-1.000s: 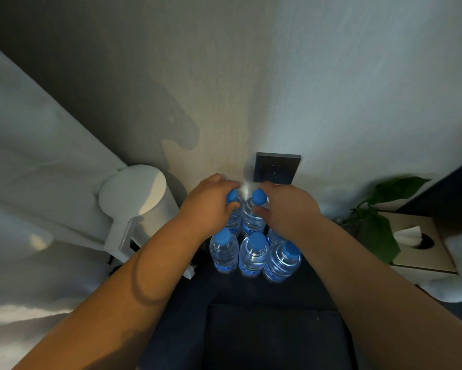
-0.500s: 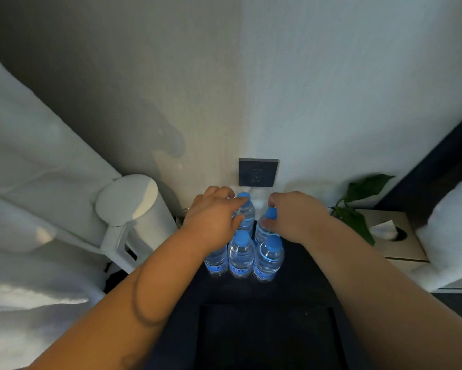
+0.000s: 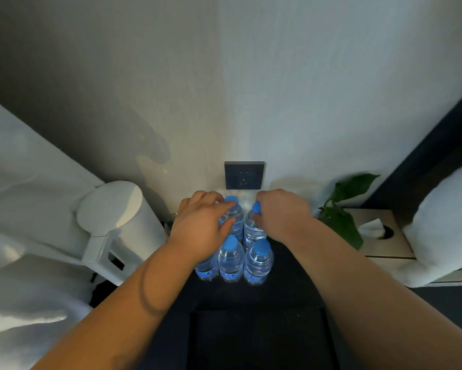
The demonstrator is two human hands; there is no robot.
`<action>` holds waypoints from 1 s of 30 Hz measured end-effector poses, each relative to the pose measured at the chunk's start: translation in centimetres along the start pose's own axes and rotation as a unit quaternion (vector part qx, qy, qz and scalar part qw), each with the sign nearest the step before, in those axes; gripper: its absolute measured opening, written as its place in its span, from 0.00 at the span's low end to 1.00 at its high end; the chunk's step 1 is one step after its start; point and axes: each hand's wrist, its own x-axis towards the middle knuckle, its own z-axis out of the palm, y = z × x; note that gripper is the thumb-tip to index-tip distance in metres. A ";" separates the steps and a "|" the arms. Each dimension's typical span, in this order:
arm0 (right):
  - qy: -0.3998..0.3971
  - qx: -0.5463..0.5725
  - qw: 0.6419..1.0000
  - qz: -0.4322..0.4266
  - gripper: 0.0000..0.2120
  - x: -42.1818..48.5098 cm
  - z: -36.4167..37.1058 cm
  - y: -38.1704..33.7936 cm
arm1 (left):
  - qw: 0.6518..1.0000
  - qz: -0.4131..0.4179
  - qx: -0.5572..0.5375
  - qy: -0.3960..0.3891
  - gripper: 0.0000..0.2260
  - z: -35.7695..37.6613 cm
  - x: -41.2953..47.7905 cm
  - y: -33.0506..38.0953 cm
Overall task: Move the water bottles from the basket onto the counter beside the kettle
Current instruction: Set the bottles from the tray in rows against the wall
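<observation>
We cannot see the cap of the front-left bottle (image 3: pixel 207 267); our left hand (image 3: pixel 201 227) covers it. Our right hand (image 3: pixel 281 213) hides most of the back-right bottle (image 3: pixel 252 228). Both forearms are cut off by the lower edge. The bottle labels are too blurred to read.

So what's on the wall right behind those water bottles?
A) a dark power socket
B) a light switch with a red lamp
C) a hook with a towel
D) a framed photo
A: a dark square power socket sits on the pale wall just above the back water bottles, between the left hand and the right hand.
</observation>
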 end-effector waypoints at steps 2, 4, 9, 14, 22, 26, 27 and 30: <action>0.002 0.006 1.000 0.002 0.13 0.3 -0.1 0.1 | 1.000 0.001 -0.005 0.008 0.20 0.2 -0.3 -0.1; 0.007 0.016 1.000 0.005 0.13 0.7 -0.2 0.2 | 1.000 0.001 -0.010 0.019 0.20 0.5 -0.4 -0.3; 0.005 0.020 1.000 0.013 0.13 1.4 0.0 0.2 | 0.999 0.005 -0.014 0.032 0.20 0.8 -0.6 -0.5; 0.008 0.007 1.000 0.028 0.16 1.8 0.2 0.5 | 0.999 0.016 -0.018 0.048 0.19 1.0 -0.6 -0.4; -0.002 0.060 0.998 0.016 0.16 1.5 0.2 0.7 | 0.998 0.019 -0.019 0.052 0.18 1.1 -0.6 -0.5; -0.006 0.043 0.999 -0.003 0.18 1.1 0.4 1.0 | 0.999 0.015 -0.021 0.045 0.19 1.0 -0.6 -0.4; -0.002 0.040 0.999 -0.002 0.17 1.1 0.4 0.9 | 0.999 0.013 -0.021 0.043 0.19 0.9 -0.6 -0.4; -0.005 0.033 0.999 0.013 0.14 1.4 0.5 0.6 | 0.999 0.010 -0.025 0.039 0.19 0.8 -0.6 -0.3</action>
